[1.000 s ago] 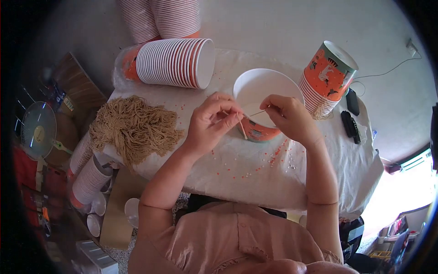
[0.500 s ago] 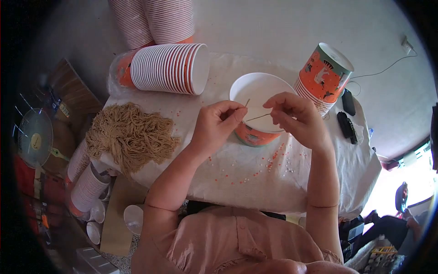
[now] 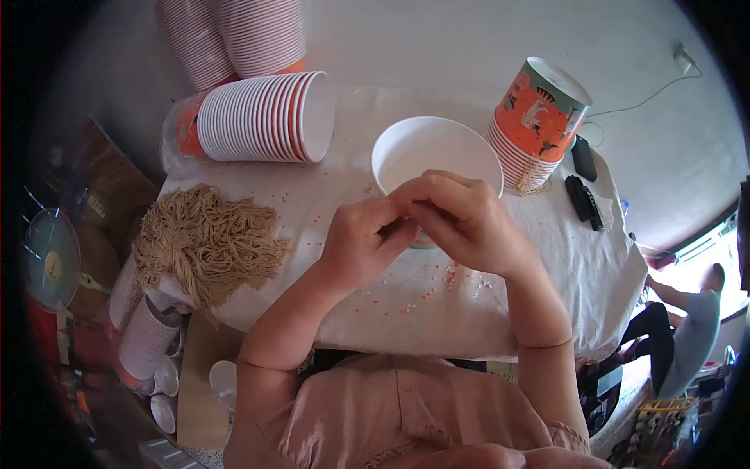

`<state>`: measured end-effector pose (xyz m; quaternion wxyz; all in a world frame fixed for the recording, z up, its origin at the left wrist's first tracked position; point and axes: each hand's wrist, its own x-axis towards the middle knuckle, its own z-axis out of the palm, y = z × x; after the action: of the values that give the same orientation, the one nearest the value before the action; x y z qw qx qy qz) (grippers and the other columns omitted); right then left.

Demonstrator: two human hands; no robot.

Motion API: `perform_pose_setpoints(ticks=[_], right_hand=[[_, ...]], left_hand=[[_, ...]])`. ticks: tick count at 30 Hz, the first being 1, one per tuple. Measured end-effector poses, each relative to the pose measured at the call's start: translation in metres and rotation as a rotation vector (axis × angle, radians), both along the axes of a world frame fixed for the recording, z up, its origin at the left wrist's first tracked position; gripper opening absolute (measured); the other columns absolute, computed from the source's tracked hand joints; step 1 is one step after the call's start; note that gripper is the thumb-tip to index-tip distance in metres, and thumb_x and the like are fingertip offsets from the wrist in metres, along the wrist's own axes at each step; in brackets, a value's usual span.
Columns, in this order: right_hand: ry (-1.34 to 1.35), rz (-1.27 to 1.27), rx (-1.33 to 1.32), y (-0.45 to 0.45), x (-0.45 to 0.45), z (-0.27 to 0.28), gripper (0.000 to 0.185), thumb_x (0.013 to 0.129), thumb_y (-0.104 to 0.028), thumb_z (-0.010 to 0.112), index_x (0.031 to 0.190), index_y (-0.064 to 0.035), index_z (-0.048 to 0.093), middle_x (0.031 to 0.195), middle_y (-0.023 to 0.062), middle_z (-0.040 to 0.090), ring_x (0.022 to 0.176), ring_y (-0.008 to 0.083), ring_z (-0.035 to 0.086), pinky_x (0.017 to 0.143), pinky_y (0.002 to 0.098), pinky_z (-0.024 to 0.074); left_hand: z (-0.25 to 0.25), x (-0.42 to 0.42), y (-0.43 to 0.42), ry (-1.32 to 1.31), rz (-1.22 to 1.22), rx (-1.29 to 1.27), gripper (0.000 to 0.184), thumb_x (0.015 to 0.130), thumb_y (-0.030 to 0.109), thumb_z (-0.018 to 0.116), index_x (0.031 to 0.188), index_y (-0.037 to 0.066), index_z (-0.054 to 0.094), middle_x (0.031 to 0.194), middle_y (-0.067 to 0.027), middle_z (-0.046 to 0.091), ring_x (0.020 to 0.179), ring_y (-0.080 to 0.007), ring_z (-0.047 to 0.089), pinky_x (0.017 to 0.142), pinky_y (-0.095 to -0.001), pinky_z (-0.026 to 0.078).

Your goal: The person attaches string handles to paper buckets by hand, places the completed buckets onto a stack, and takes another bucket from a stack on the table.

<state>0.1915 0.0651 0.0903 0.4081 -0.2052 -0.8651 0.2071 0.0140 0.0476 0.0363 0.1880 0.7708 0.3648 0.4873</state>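
My left hand [image 3: 361, 238] and my right hand [image 3: 465, 223] meet in front of a white-lined paper bucket [image 3: 437, 152] with an orange outside. Both are closed, fingertips touching, and the fingers hide whatever is between them. A heap of tan string [image 3: 207, 242] lies to the left on the cloth-covered table [image 3: 351, 320]. Small orange and white dots [image 3: 449, 277] are scattered near the bucket's front.
Nested buckets [image 3: 258, 117] lie on their side at the back left, with more stacks behind. An upright orange stack [image 3: 539, 117] and black objects [image 3: 582, 199] are at the right. Beyond the table's right side is another person [image 3: 695, 328].
My hands have come together; the thin string earlier visible between them is now hidden. The view has shifted, and the other person at the right has come further into view.
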Motion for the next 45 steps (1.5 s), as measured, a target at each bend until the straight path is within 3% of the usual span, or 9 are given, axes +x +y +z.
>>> perform_pose_setpoints(ticks=[2,4,6,13,19,25,35,42,45], right_hand=[[0.003,-0.013,0.006,0.002,0.002,-0.001,0.014,0.084,-0.001,0.060,0.098,-0.0033,0.062,0.082,0.0137,0.063,0.072,0.0324,0.065,0.062,0.0398,0.0501],[-0.004,-0.068,0.027,0.007,0.005,0.000,0.014,0.085,0.006,0.058,0.096,-0.0008,0.064,0.078,0.0082,0.061,0.066,0.0179,0.061,0.059,0.0288,0.0464],[-0.019,-0.122,0.006,0.017,0.009,-0.002,0.014,0.085,0.006,0.059,0.096,-0.0005,0.064,0.078,0.0081,0.061,0.066,0.0176,0.061,0.059,0.0289,0.0458],[-0.035,-0.175,0.090,0.019,0.012,-0.005,0.016,0.083,0.006,0.061,0.097,0.0008,0.065,0.092,0.0104,0.062,0.082,0.0209,0.062,0.070,0.0302,0.0497],[0.047,-0.095,0.084,0.017,0.014,0.002,0.018,0.080,0.000,0.066,0.097,-0.0013,0.065,0.090,0.0133,0.063,0.076,0.0287,0.065,0.066,0.0354,0.0533],[-0.019,-0.119,0.048,0.009,0.007,-0.001,0.028,0.078,0.005,0.068,0.106,-0.0002,0.067,0.098,0.0106,0.062,0.083,0.0194,0.061,0.072,0.0293,0.0503],[0.018,-0.190,0.189,0.015,0.012,0.001,0.009,0.081,-0.001,0.065,0.085,-0.0017,0.058,0.084,0.0115,0.061,0.075,0.0305,0.062,0.065,0.0371,0.0489],[0.024,-0.291,0.167,0.009,0.021,0.012,0.008,0.086,-0.003,0.064,0.088,-0.0006,0.056,0.084,0.0120,0.060,0.076,0.0291,0.063,0.066,0.0355,0.0497],[0.000,-0.237,0.163,0.009,0.020,0.007,0.008,0.086,-0.003,0.064,0.088,-0.0010,0.057,0.083,0.0118,0.060,0.075,0.0295,0.063,0.066,0.0359,0.0495]], left_hand=[[0.000,0.000,-0.002,-0.045,-0.047,-0.084,0.010,0.087,0.003,0.066,0.095,-0.001,0.067,0.075,-0.0108,0.067,0.065,-0.0088,0.062,0.057,-0.0250,0.048],[-0.001,-0.002,-0.002,-0.087,-0.084,-0.170,0.008,0.087,0.003,0.064,0.094,-0.001,0.067,0.075,-0.0083,0.067,0.066,-0.0084,0.062,0.057,-0.0246,0.048],[-0.002,-0.003,0.001,-0.423,-0.248,-0.420,0.009,0.089,0.004,0.064,0.094,-0.002,0.067,0.074,-0.0028,0.066,0.066,-0.0085,0.062,0.058,-0.0242,0.048],[-0.003,-0.020,0.016,-0.607,-0.355,-0.674,0.016,0.094,0.015,0.061,0.093,0.001,0.068,0.065,0.0036,0.056,0.052,-0.0019,0.040,0.047,-0.0196,0.030],[0.000,-0.017,0.015,-0.585,-0.332,-0.624,0.016,0.094,0.015,0.062,0.095,0.000,0.068,0.068,0.0023,0.058,0.054,-0.0023,0.042,0.048,-0.0199,0.030],[0.001,-0.016,0.012,-0.539,-0.332,-0.609,0.015,0.094,0.012,0.062,0.098,-0.002,0.066,0.077,-0.0035,0.067,0.063,-0.0050,0.055,0.054,-0.0198,0.040],[0.001,-0.015,0.010,-0.551,-0.351,-0.543,0.015,0.094,0.007,0.061,0.103,-0.005,0.064,0.084,-0.0059,0.068,0.076,-0.0098,0.065,0.070,-0.0236,0.053],[-0.004,-0.015,0.013,-0.443,-0.256,-0.475,0.014,0.093,0.007,0.062,0.103,-0.003,0.063,0.086,-0.0046,0.068,0.076,-0.0085,0.065,0.069,-0.0214,0.052],[-0.004,-0.013,0.013,-0.501,-0.231,-0.483,0.010,0.093,0.011,0.061,0.098,0.003,0.062,0.075,0.0010,0.061,0.057,-0.0011,0.047,0.045,-0.0170,0.033]])
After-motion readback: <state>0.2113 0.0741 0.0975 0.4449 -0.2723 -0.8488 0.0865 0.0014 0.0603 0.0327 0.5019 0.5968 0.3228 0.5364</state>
